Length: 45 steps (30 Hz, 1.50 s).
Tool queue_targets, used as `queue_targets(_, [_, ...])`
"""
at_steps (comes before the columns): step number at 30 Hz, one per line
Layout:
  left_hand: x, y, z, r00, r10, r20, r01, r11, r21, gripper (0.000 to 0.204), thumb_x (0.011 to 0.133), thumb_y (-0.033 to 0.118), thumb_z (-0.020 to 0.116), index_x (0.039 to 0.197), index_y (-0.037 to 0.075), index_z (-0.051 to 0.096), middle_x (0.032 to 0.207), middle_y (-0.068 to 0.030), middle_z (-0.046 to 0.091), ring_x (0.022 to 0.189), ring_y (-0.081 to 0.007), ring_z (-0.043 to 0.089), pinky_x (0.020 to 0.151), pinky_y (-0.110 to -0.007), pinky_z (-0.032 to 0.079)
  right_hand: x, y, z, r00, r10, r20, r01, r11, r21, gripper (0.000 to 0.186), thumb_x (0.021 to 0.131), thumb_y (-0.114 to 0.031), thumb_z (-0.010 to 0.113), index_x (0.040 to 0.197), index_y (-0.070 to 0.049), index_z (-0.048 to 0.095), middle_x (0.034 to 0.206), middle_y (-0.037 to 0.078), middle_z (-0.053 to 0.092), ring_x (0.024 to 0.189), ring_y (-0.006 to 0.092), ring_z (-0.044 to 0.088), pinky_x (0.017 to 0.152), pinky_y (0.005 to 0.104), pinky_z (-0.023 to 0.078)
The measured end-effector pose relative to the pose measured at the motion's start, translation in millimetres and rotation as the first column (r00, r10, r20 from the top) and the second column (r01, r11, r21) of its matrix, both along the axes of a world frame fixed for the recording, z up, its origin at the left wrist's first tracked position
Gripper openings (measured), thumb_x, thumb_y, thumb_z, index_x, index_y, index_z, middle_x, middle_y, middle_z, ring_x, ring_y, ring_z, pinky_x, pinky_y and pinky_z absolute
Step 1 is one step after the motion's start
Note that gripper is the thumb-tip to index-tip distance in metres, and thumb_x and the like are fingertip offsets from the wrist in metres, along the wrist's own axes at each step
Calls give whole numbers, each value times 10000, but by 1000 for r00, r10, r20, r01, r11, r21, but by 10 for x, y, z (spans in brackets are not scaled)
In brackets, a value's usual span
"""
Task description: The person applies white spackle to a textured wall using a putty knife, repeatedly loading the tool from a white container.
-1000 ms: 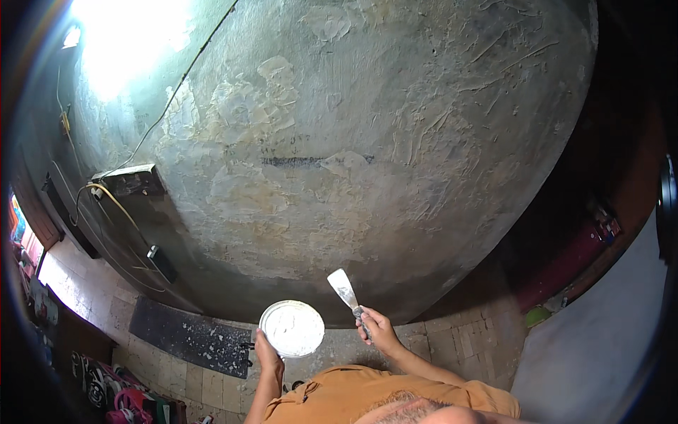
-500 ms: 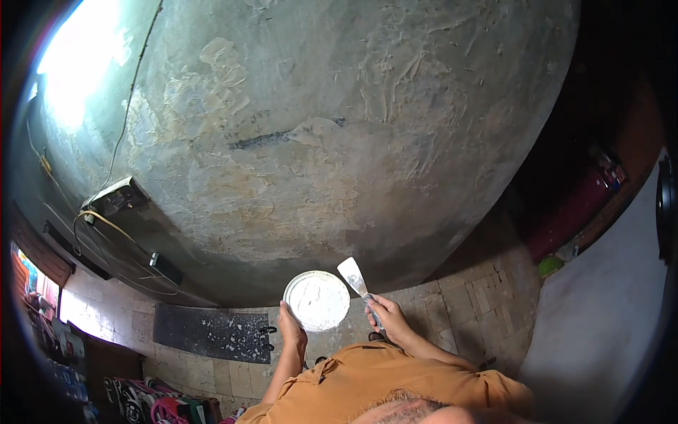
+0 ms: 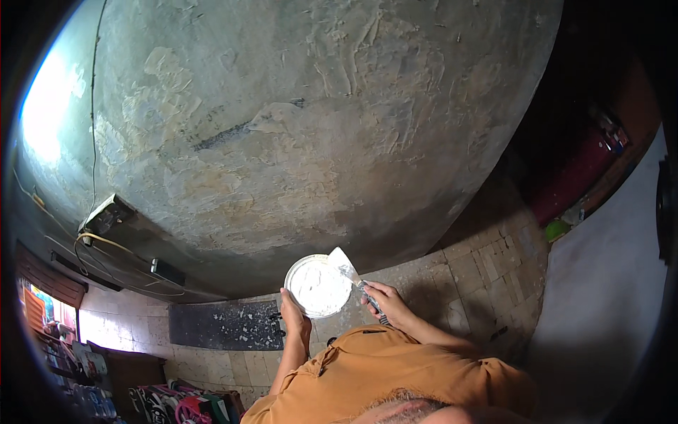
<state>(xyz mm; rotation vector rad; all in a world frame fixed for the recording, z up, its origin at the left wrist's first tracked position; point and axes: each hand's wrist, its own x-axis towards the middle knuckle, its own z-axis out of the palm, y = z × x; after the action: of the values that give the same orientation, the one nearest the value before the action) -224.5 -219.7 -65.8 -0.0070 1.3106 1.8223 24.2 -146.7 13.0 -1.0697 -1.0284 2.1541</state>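
My left hand (image 3: 294,312) grips the left side of a round, shallow container (image 3: 310,285) full of white paste. My right hand (image 3: 381,304) is wrapped round the dark handle of a putty knife (image 3: 342,264), whose wide, smeared metal blade overlaps the container's upper right rim; whether it touches the paste I cannot tell. Beyond both hands rises a grey plastered wall (image 3: 304,162) with rough cream patches and a dark elongated mark.
At the wall's left are cables, a black box (image 3: 113,217) and a smaller fitting (image 3: 162,274). A dark speckled board (image 3: 212,325) lies on the tiled floor (image 3: 487,283). Cluttered items (image 3: 173,406) sit lower left; a maroon object (image 3: 565,184) and pale panel (image 3: 607,297) stand right.
The view has turned, shifting the wall leftward. The container has moved upward and rightward in the picture, and the knife's blade has come from apart to over the container's rim.
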Motion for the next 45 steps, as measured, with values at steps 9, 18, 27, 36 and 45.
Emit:
queue_targets(9, [70,25,12,998,-13,-61,12,1000,-22,658,1048,480,415,1356,-99,467,1312,-209,586,1156,-288,624,986,-395,516,29,85,0,997,63,37,-67,990,127,376,1029,-183,519,1370,-23,531,866,38,628,593,44,500,449,191,375])
queue_targets(18, [178,37,66,1000,-9,-24,10,999,42,591,1065,421,402,1355,-87,482,1339,-188,580,1207,-274,590,1048,-390,458,85,243,246,947,-73,312,-267,356,896,346,962,-110,598,1295,-20,611,948,123,673,771,238,638,706,335,528])
queue_targets(27, [197,-40,76,999,50,-21,-48,997,67,580,1075,416,379,1330,-87,511,1304,-180,606,1191,-241,596,1044,-354,442,-68,163,463,835,-25,550,-502,377,779,332,939,-87,606,1261,-9,626,977,200,659,874,347,652,784,385,519])
queue_targets(36, [114,-285,46,997,69,25,-69,997,28,598,1070,439,382,1347,-78,501,1320,-177,598,1202,-238,587,1047,-357,436,-187,106,306,856,138,498,-467,619,631,328,974,-118,563,1253,50,593,858,167,715,816,239,712,765,349,545])
queue_targets(45, [-56,-398,-16,995,95,25,-95,996,-4,558,1065,407,396,1359,-59,486,1323,-173,585,1187,-259,603,1034,-381,473,-321,26,113,867,191,460,-428,756,495,340,982,-168,596,1254,37,594,831,97,704,761,145,672,734,305,533])
